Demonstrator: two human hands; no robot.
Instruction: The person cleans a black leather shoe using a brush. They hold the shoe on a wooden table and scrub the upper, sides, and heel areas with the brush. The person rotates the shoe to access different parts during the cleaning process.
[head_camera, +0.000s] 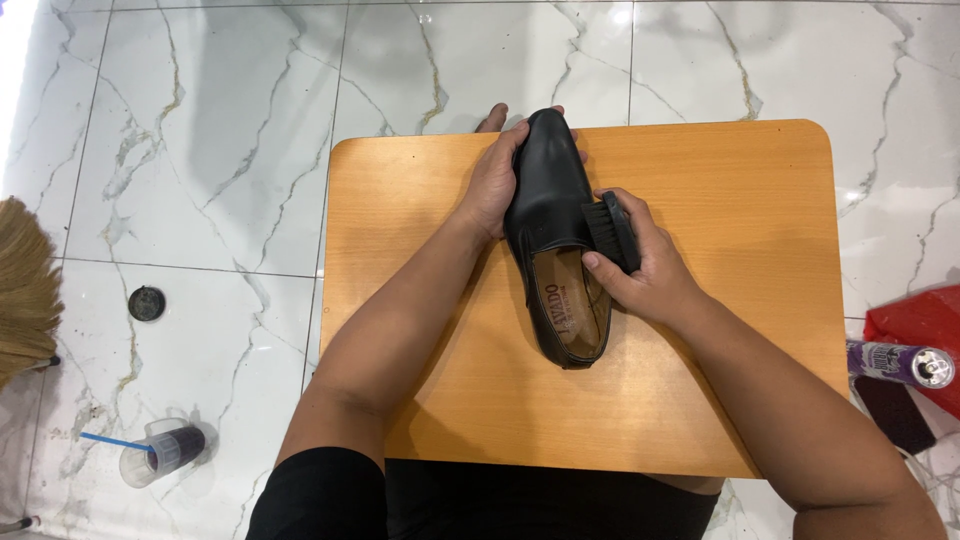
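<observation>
The black leather slip-on shoe (551, 232) lies mid-tabletop on the small orange wooden table (740, 300), toe at the far edge. The left hand (492, 185) grips its toe; the right hand (645, 268) clasps a black-bristled brush (610, 232) against the shoe's side (short, light strokes suit best, toe held firm).

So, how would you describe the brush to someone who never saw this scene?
Find the orange wooden table in the middle of the white marble floor. On it lies a black shoe, steadied by the left hand. The brush is the small black bristled block gripped in the right hand, pressed against the shoe's right side.
</observation>
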